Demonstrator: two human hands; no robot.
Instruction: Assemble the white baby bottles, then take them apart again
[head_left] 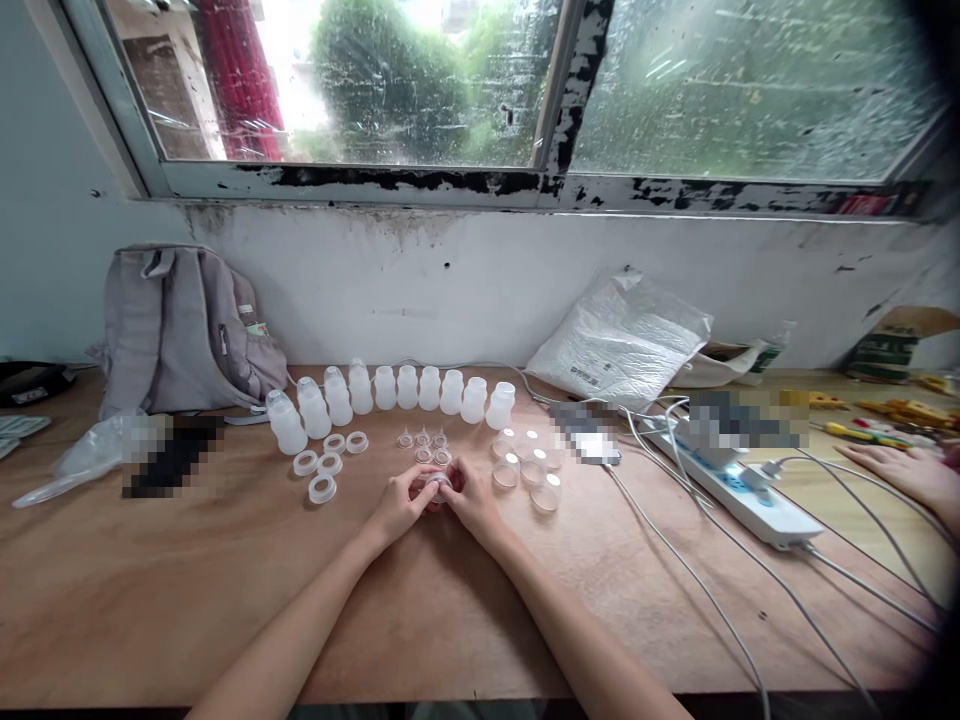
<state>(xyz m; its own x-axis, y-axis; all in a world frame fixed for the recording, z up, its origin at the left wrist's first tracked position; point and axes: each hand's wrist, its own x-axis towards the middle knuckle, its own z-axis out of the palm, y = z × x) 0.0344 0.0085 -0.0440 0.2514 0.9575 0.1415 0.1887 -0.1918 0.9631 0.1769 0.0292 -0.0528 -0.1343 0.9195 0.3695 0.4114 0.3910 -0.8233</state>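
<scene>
My left hand and my right hand meet at the middle of the wooden table, fingers pinched together around a small translucent ring-shaped plastic part. Just beyond them lie several small clear nipples. A curved row of several white plastic bottles stands behind. Several white screw rings lie to the left, and several clear round caps to the right.
A grey backpack leans on the wall at the left, with a clear plastic bag beside it. A white plastic bag sits at the right rear. A white power strip with cables lies right. Another person's hand rests at the far right.
</scene>
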